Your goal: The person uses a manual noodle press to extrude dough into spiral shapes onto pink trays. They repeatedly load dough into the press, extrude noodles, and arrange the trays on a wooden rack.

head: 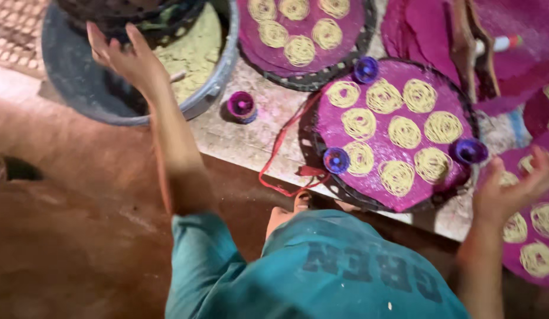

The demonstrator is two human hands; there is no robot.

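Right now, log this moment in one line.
left hand: open, over tub | right hand: open, over tray | noodle coils: on middle tray

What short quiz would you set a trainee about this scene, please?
1. True or false: the left hand is open above the grey basin.
2. What colour is the cloth on the round tray? A green, B magenta, C white.
3. Which hand hovers over the yellow noodle coils at the right edge?
Key: 1 true; 2 B; 3 the right hand.
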